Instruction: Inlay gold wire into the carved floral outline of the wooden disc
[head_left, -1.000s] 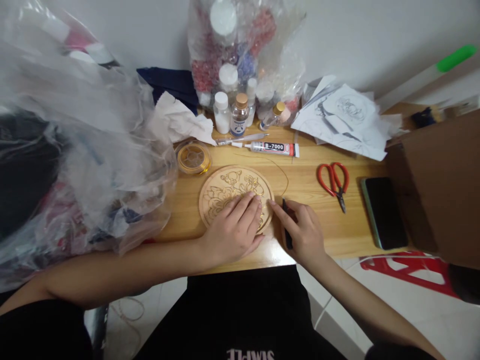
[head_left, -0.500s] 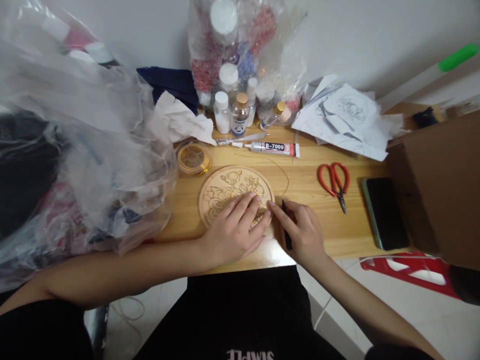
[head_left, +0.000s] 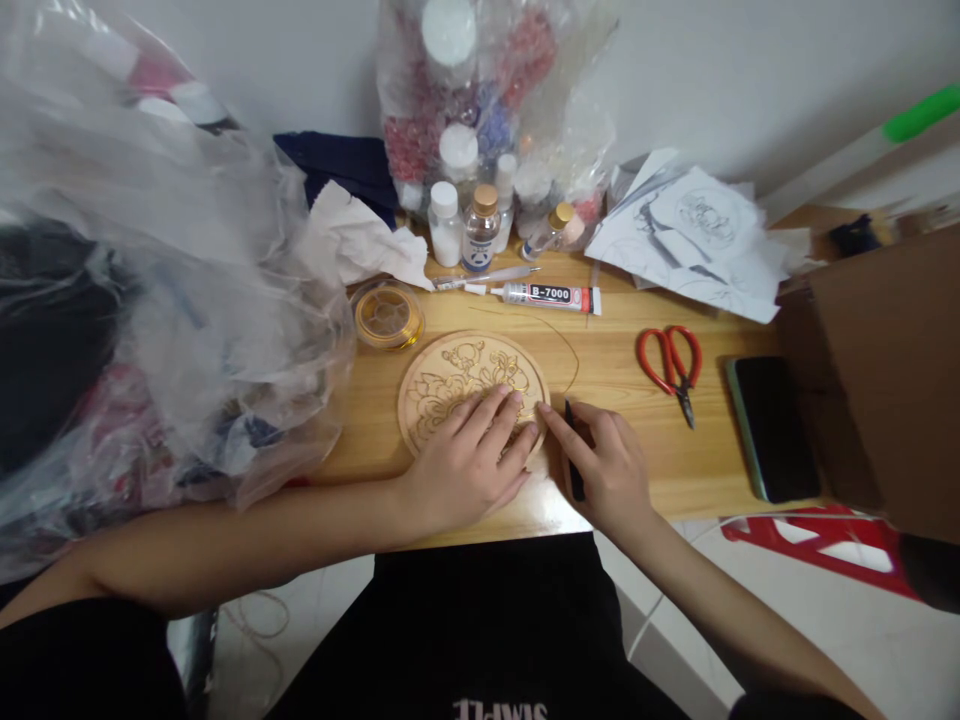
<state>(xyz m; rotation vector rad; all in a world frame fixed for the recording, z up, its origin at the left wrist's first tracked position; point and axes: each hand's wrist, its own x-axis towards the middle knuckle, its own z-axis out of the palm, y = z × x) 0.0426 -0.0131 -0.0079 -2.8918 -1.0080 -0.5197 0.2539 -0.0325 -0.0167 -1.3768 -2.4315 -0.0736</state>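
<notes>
A round wooden plaque (head_left: 435, 385) with a flower pattern outlined in gold wire lies on the table. My left hand (head_left: 472, 455) rests across its lower right part, fingers stretched out and palm down, hiding some of the pattern. At the plaque's right rim, my right hand (head_left: 600, 455) touches the edge with its index fingertip. Its other fingers curl round a slim black tool (head_left: 575, 478), mostly covered, whose kind I cannot make out. A thin gold wire (head_left: 576, 350) curves over the wood just beyond the plaque.
A wire spool (head_left: 388, 315) sits behind the plaque's left. Farther back are a glue tube (head_left: 551, 296), a pen (head_left: 487, 277), small bottles (head_left: 480, 230) and paper sheets (head_left: 690, 235). Red-handled pliers (head_left: 671, 365), a phone (head_left: 772, 428) and a cardboard box (head_left: 892, 380) stand right; plastic bags (head_left: 225, 270) crowd the left.
</notes>
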